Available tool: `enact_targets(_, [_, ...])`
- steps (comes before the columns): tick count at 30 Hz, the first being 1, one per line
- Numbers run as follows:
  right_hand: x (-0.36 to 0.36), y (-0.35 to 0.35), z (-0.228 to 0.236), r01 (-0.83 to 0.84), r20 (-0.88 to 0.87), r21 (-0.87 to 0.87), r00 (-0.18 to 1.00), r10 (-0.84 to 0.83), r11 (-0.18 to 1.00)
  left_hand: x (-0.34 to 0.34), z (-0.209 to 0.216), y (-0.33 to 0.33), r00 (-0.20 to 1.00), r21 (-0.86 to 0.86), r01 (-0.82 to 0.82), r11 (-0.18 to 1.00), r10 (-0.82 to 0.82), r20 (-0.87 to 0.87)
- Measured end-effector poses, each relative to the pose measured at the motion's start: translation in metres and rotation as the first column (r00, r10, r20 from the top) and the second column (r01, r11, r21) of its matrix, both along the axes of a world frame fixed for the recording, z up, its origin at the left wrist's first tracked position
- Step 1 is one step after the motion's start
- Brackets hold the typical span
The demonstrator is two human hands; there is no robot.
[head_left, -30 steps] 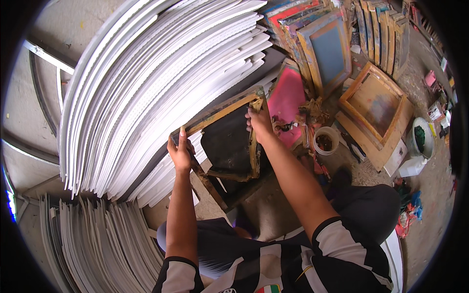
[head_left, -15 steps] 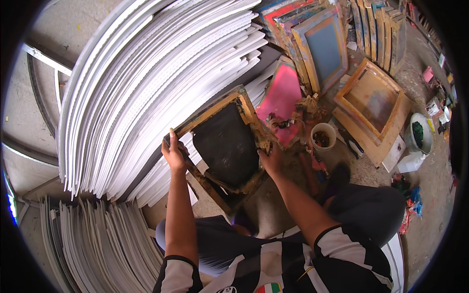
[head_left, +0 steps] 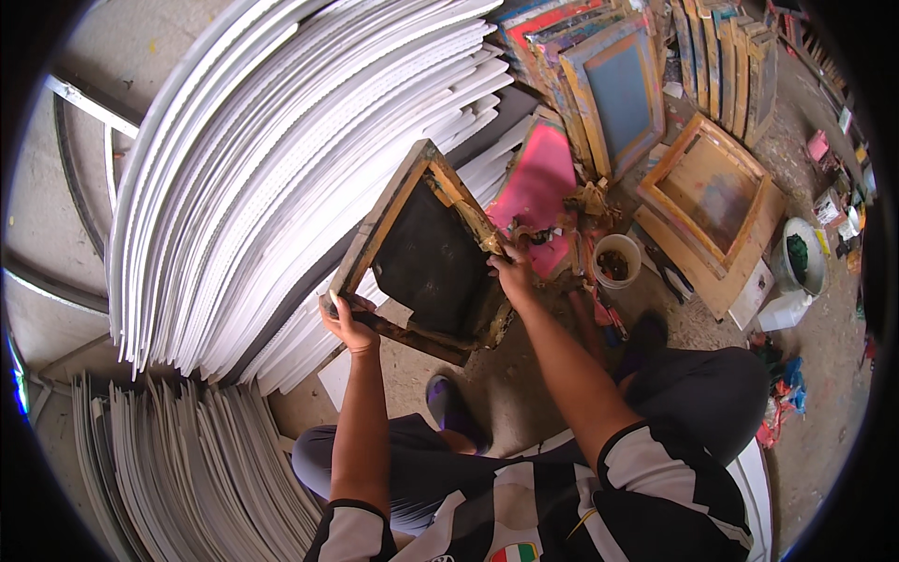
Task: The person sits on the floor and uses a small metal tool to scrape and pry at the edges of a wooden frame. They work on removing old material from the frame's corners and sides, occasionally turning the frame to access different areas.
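Hands, left [head_left: 350, 326] and right [head_left: 513, 273], with grips on a rectangular wooden frame [head_left: 384, 219], ragged black sheet [head_left: 426, 260] inside.

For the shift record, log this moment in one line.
left hand: holds black-sheeted wooden screen frame's left corner | right hand: holds its right side | floor: white bucket
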State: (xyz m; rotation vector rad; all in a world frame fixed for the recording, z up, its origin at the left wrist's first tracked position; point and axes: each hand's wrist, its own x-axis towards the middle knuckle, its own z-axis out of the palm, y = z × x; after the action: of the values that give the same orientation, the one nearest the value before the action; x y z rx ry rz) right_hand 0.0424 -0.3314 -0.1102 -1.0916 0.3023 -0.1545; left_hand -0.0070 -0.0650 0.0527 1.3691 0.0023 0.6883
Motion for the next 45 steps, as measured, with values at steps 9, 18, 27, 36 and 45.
enact_targets(9, [-0.006,-0.021,0.017,0.073,-0.070,0.145,0.996,-0.064,0.987,-0.018,0.020,0.031,0.921,0.120,0.362,0.924,-0.334,-0.202])
enact_targets(18, [-0.022,-0.023,0.025,0.053,-0.005,0.212,0.999,-0.053,0.976,-0.045,0.044,0.070,0.909,0.396,0.283,0.874,-0.112,-0.402])
enact_targets(27, [-0.031,0.007,0.029,0.098,-0.177,-0.054,0.978,-0.106,0.994,-0.002,0.107,-0.018,0.900,0.945,0.245,0.216,0.311,-0.305])
enact_targets(36, [-0.008,-0.029,-0.001,-0.073,-0.038,-0.261,0.997,0.065,0.963,0.059,0.104,-0.109,0.893,0.931,0.350,-0.103,0.337,-0.298])
enact_targets(45, [0.018,-0.021,0.071,-0.133,-0.047,-0.731,0.988,0.145,0.669,0.044,0.098,-0.116,0.842,0.930,0.364,0.042,0.413,-0.348])
